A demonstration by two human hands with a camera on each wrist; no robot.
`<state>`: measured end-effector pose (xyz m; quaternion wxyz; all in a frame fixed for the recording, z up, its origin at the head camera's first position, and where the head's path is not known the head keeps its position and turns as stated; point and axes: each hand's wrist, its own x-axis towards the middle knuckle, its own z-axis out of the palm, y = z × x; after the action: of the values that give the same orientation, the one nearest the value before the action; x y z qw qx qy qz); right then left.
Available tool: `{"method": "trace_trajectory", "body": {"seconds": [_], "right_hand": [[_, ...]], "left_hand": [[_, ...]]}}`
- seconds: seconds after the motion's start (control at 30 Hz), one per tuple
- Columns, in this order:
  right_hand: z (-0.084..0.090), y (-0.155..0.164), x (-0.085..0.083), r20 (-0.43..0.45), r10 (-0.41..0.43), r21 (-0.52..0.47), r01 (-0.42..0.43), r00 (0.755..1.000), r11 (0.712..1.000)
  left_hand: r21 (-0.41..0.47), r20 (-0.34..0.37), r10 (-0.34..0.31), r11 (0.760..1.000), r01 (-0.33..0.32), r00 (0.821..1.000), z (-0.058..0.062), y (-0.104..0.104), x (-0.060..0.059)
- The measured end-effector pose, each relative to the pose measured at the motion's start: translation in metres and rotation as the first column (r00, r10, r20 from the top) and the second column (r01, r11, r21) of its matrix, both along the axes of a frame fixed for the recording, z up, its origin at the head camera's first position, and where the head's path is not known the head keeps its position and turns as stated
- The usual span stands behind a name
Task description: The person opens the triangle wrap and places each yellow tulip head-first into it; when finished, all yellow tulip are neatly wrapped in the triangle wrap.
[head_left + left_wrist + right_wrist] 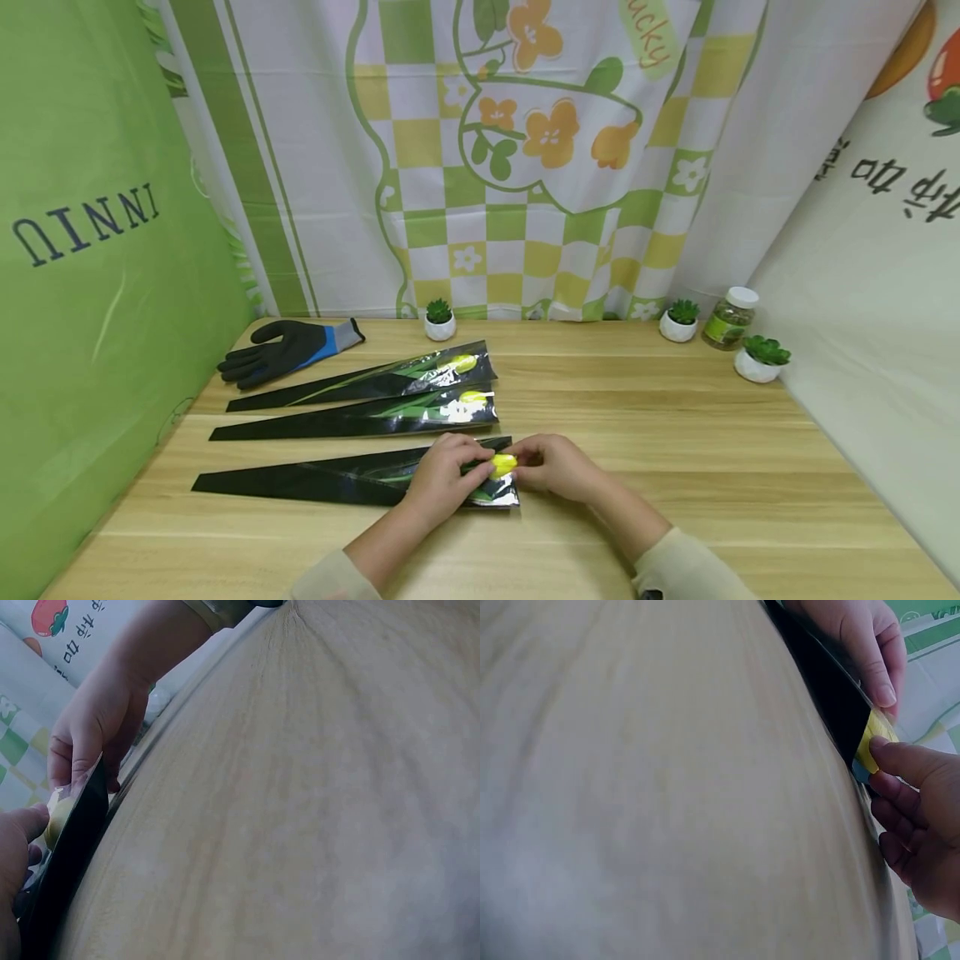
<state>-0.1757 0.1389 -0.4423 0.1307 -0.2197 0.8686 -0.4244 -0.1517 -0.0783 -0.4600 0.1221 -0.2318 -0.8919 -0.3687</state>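
Nearest me on the wooden table (675, 467) lies a long black cone sleeve (315, 482), its wide end to the right. A yellow tulip bud (504, 463) shows at that mouth. My left hand (467, 468) curls over the sleeve's wide end and holds it down. From the right, my right hand (527, 463) pinches the bud at the opening. In the right wrist view the right hand (919, 817) has its thumb on the bud (872, 740) beside the sleeve (825, 690). The left wrist view shows the sleeve's edge (71, 855) and the bud (58, 817).
Two more black sleeves with yellow tulips (375, 382) (360, 417) lie behind the near one. A black and blue glove (288, 350) sits at the back left. Small potted succulents (439, 319) (681, 321) (761, 358) and a jar (730, 317) line the back. Cloth walls enclose the table.
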Motion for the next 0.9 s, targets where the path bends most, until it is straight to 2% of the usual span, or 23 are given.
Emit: {"method": "trace_trajectory", "body": {"seconds": [0.13, 0.4, 0.9], "right_hand": [[-0.003, -0.004, -0.001, 0.001, -0.006, 0.002, 0.006, 1.0, 1.0], [-0.005, -0.011, 0.0, -0.053, -0.006, 0.021, 0.007, 0.999, 1.0], [-0.004, -0.009, 0.001, -0.032, -0.055, 0.022, 0.056, 0.998, 0.998]], "left_hand": [[0.004, 0.005, -0.003, 1.0, 0.003, 1.0, 0.0, 0.0, 0.0], [0.009, -0.009, -0.004, 1.0, 0.004, 1.0, -0.001, -0.001, -0.001], [-0.009, -0.002, -0.01, 1.0, 0.01, 1.0, -0.002, -0.003, -0.001]]}}
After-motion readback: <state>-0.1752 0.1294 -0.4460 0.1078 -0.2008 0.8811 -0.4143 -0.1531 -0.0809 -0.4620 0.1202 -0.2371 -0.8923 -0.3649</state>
